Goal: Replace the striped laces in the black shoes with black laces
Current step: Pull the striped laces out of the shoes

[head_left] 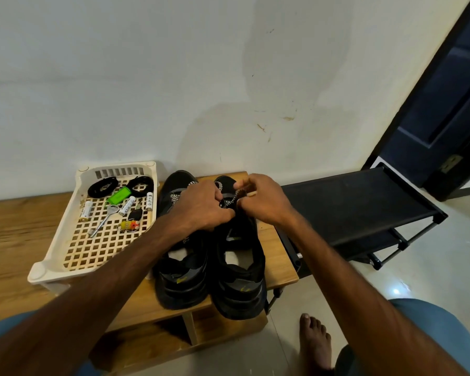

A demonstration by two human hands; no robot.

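Striped laces (pixel 229 202) sit threaded in both black shoes (pixel 236 267), so barely begun: fingers (pixel 224 213) of left hand (pixel 201 204) and right hand (pixel 263 199) curl, pinching the lace of the shoe beneath them, while black laces (pixel 103 185) lie untouched in the tray (pixel 59 221) left of them.

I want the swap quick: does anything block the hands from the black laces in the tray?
Nothing lies over the black laces. Between them and the left hand and right hand stand only the low tray wall and one black shoe, seemingly passable from above.
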